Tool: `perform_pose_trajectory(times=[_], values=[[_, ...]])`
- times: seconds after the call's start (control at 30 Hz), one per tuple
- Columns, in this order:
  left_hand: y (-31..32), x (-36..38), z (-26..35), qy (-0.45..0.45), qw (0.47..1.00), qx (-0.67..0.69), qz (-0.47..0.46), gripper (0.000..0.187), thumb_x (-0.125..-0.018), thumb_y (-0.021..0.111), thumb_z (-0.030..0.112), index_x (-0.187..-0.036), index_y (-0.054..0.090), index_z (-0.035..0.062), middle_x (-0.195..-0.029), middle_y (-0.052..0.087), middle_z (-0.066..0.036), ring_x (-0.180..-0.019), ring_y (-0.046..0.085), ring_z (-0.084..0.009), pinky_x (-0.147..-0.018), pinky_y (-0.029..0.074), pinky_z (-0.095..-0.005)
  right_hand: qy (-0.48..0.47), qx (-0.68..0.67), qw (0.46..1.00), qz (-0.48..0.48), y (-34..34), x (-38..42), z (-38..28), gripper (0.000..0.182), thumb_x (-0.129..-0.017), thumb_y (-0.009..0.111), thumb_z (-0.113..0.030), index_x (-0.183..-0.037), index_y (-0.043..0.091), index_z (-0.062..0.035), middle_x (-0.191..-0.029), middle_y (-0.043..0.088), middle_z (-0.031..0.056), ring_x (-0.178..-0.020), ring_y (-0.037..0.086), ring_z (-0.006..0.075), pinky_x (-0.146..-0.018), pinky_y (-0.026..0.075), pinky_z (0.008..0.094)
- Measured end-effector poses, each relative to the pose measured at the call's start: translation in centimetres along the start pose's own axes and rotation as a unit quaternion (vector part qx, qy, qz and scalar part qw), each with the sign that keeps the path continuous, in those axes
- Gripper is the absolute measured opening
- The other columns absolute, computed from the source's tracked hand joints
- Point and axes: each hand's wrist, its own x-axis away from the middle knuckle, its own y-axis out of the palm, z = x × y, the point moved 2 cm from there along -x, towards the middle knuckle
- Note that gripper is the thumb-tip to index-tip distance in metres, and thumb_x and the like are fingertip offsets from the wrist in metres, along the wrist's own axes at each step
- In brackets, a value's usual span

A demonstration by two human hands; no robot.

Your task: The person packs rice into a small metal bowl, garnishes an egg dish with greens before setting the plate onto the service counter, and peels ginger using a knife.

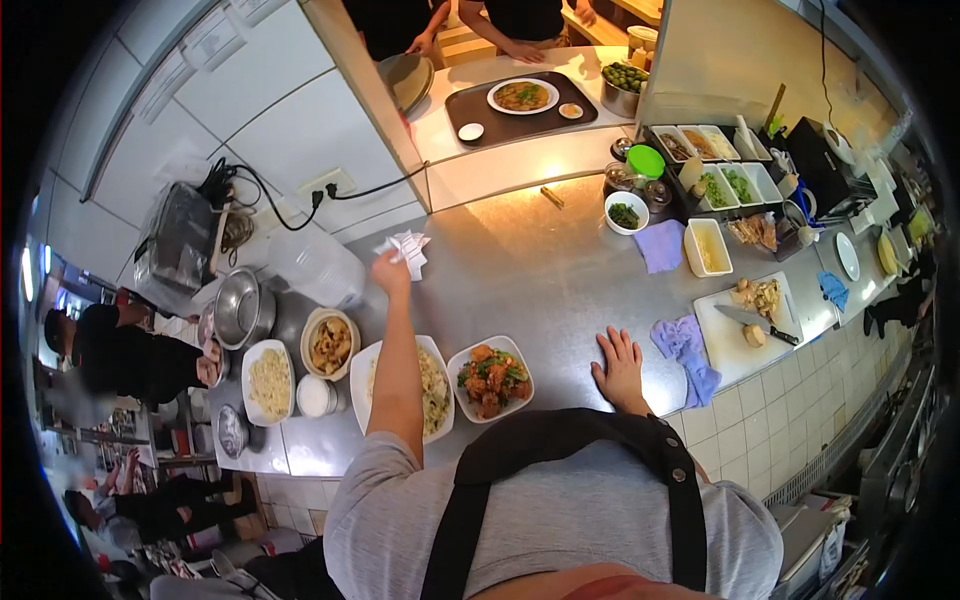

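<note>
My left hand (391,275) reaches out over the counter with its fingers closed on some white paper slips (410,252) near the wall. Print on the slips is too small to read. My right hand (620,368) lies flat on the steel counter (530,270), fingers spread, holding nothing. Between my arms a white square bowl of saucy fried pieces with greens (492,378) stands close to my body. Under my left forearm is a larger white dish of pale food (436,390), partly hidden by the arm. A crumpled purple cloth (686,360) lies right of my right hand.
A cutting board (715,345) with a knife (760,325) lies at right. A tray (465,105) with a plate of food (522,96) sits in the serving window, where other people's hands show. Bowls and a plastic container (320,265) crowd the left; people work beyond.
</note>
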Motion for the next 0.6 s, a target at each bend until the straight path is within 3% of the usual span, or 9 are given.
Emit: perform_pose_trajectory(times=[0.1, 0.2, 0.23, 0.37, 0.47, 0.6], values=[[0.4, 1.2, -0.8, 0.089, 0.991, 0.075, 0.073, 0.034, -0.067, 0.069, 0.005, -0.101, 0.067, 0.0040, -0.098, 0.060, -0.018, -0.087, 0.060, -0.0319, -0.076, 0.048, -0.0394, -0.004, 0.001, 1.000, -0.003, -0.2, 0.1, -0.2, 0.060, -0.076, 0.064, -0.028, -0.131, 0.044, -0.0143, -0.143, 0.035, 0.0100, -0.135, 0.026, 0.0319, -0.107, 0.018, 0.0521], [-3.5, 2.2, 4.4, 0.079, 0.952, 0.256, 0.149, 0.034, -0.071, 0.066, 0.000, -0.105, 0.065, 0.0033, -0.102, 0.059, -0.016, -0.086, 0.060, -0.0285, -0.073, 0.049, -0.0362, -0.018, -0.003, 1.000, -0.004, -0.7, -0.3, 0.0, 0.060, -0.075, 0.064, -0.028, -0.130, 0.045, -0.0138, -0.141, 0.037, 0.0109, -0.134, 0.027, 0.0319, -0.107, 0.018, 0.0514], [-5.2, 2.5, 6.4, 0.113, 0.954, 0.227, 0.164, 0.037, -0.073, 0.063, -0.004, -0.110, 0.062, 0.0028, -0.103, 0.057, -0.014, -0.087, 0.059, -0.0261, -0.074, 0.048, -0.0325, -0.025, -0.006, 1.000, -0.004, -0.8, -0.4, 0.1, 0.060, -0.075, 0.064, -0.029, -0.130, 0.046, -0.0136, -0.140, 0.037, 0.0112, -0.134, 0.027, 0.0320, -0.107, 0.018, 0.0512], [-4.8, -0.5, 6.6, 0.123, 0.938, 0.300, 0.125, 0.044, -0.071, 0.069, -0.001, -0.114, 0.060, -0.0014, -0.107, 0.059, -0.015, -0.097, 0.058, -0.0249, -0.086, 0.045, -0.0326, -0.032, -0.001, 0.999, 0.014, -0.9, -0.5, 0.0, 0.059, -0.073, 0.065, -0.029, -0.128, 0.048, -0.0130, -0.138, 0.039, 0.0113, -0.133, 0.029, 0.0315, -0.107, 0.018, 0.0506], [-3.6, -1.9, 5.8, 0.097, 0.981, 0.148, 0.084, 0.047, -0.068, 0.073, 0.004, -0.113, 0.061, -0.0007, -0.108, 0.060, -0.016, -0.099, 0.059, -0.0273, -0.088, 0.045, -0.0339, -0.037, -0.002, 0.999, 0.025, -0.8, -0.4, 0.1, 0.059, -0.073, 0.065, -0.029, -0.127, 0.048, -0.0127, -0.138, 0.040, 0.0113, -0.133, 0.030, 0.0315, -0.107, 0.018, 0.0503], [-1.7, -3.0, 4.5, 0.041, 0.989, 0.085, 0.111, 0.045, -0.065, 0.076, 0.009, -0.108, 0.064, 0.0007, -0.105, 0.063, -0.017, -0.096, 0.061, -0.0300, -0.086, 0.047, -0.0365, -0.028, -0.005, 0.999, 0.023, -1.1, -0.5, 0.1, 0.058, -0.073, 0.065, -0.030, -0.127, 0.048, -0.0125, -0.137, 0.040, 0.0112, -0.132, 0.030, 0.0314, -0.107, 0.019, 0.0500]])
